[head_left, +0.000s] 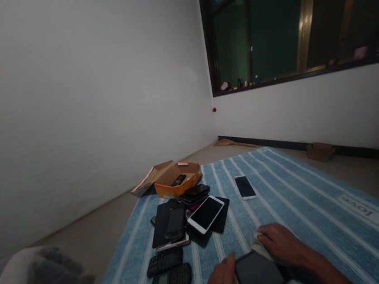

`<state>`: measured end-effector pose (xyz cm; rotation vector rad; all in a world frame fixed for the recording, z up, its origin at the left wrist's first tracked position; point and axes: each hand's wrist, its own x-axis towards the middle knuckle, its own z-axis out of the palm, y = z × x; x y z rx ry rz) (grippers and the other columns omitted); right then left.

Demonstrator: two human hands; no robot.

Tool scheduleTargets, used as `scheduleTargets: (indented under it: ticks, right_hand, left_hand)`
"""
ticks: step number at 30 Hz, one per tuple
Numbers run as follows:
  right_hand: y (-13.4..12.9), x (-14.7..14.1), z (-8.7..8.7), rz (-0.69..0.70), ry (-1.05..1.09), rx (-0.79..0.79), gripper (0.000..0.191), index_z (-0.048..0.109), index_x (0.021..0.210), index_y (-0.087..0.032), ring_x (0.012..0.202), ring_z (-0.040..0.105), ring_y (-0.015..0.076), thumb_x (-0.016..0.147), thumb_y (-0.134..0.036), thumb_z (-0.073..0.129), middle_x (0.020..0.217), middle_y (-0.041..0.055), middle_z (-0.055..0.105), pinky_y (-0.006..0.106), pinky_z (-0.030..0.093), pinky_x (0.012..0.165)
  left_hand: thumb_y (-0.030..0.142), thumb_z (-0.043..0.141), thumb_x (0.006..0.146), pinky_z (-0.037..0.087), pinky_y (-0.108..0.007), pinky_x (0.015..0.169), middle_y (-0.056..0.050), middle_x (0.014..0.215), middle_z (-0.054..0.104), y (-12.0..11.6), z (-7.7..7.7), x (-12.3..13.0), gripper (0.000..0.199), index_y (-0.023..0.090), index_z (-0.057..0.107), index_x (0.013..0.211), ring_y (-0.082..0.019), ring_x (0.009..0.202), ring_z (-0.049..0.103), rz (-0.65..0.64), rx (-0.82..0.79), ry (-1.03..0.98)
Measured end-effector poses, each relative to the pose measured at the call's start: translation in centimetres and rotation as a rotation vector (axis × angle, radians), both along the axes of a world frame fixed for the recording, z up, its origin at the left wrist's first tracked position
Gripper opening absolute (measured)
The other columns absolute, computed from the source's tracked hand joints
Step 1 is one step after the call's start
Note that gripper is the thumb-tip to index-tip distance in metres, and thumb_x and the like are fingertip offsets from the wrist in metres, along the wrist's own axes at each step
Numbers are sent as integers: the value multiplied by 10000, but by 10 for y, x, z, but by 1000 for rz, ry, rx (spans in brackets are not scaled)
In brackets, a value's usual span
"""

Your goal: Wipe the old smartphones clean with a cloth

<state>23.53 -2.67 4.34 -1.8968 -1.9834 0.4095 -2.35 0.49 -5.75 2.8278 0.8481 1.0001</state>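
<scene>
The left hand (220,279) grips the touchscreen device (258,273); the right hand (282,243) clutches a pale cloth (257,244); hard rubbing could slide the device loose.

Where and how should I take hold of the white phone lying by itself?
Best by its two long side edges, coming from above: the white phone lies flat, screen up, and nothing on the striped cloth crowds either edge.
</scene>
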Motion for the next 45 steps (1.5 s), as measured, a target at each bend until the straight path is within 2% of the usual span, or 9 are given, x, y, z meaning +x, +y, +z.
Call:
scheduleTargets:
  ticks: [7, 13, 17, 21, 24, 29, 39, 42, 45]
  right_hand:
    - [-10, -3, -34, -294, -40, 377, 366, 591, 756, -221, 713, 630, 188, 979, -257, 303, 747, 49, 674, 283, 382, 679]
    - [-11, -4, -38, -369, -73, 637, 333, 591, 804, -222, 674, 640, 203, 978, -251, 308, 731, 46, 673, 303, 419, 651]
    - [-14, -18, -38, -266, 11, 759, 238, 595, 1028, -207, 805, 666, 192, 971, -226, 365, 905, 50, 708, 287, 459, 725]
    - [-18, -46, -45, -49, -48, 846, 232, 568, 869, -224, 684, 588, 192, 932, -138, 362, 743, 21, 623, 309, 436, 680]
    - [-20, -60, -49, 61, -104, 903, 228, 555, 842, -218, 735, 573, 209, 896, -110, 361, 777, 38, 612, 369, 440, 787]
    - [-25, -63, -58, 63, -184, 933, 258, 583, 1010, -214, 1060, 579, 229, 844, -98, 424, 1021, 52, 678, 428, 298, 1067]
    - [-31, -43, -78, 118, -597, 913, 332, 623, 1130, -269, 1185, 529, 255, 834, -157, 522, 1207, 3, 683, 449, 96, 1154]
    - [-32, -41, -87, 70, -608, 874, 349, 621, 1163, -311, 1210, 525, 253, 865, -155, 528, 1241, -22, 671, 451, 163, 1131]
    - [-30, -39, -96, 88, -551, 864, 299, 626, 1173, -292, 1200, 557, 254, 902, -207, 531, 1247, 7, 673, 394, 370, 1009]
  left_hand:
    - [271, 452, 969, 592, -395, 879, -141, 1180, 683, -2, 1, 3, 655, 211, 156, 1550, -271, 1063, 677, 39, 52, -45]
    - [204, 427, 936, 598, -372, 801, -133, 1060, 700, 0, 4, 5, 510, 165, 338, 1437, -257, 947, 692, 48, 112, -58]
    - [273, 475, 913, 594, -359, 744, -123, 999, 697, -3, 12, 7, 452, 156, 431, 1348, -254, 866, 685, 47, 114, -51]
    - [412, 538, 878, 590, -374, 742, -121, 975, 693, -4, 16, 8, 508, 147, 463, 1304, -263, 851, 675, 62, 120, -43]
    - [458, 571, 859, 587, -343, 696, -94, 912, 692, -2, 11, 10, 505, 156, 498, 1257, -242, 785, 672, 86, 121, -22]
    - [391, 519, 896, 592, -363, 730, -100, 918, 710, 2, 0, 12, 411, 153, 502, 1231, -256, 817, 693, 126, 300, -73]
    - [256, 519, 903, 585, -378, 825, -114, 1012, 712, -1, 2, 8, 395, 145, 471, 1278, -258, 924, 693, 123, 226, 12]
    - [250, 505, 911, 591, -354, 772, -106, 971, 714, 0, 1, 8, 380, 150, 475, 1276, -244, 855, 698, 102, 235, -8]
    - [232, 491, 913, 587, -364, 805, -117, 1010, 709, -3, 6, 8, 385, 151, 474, 1289, -250, 910, 692, 116, 220, -14]
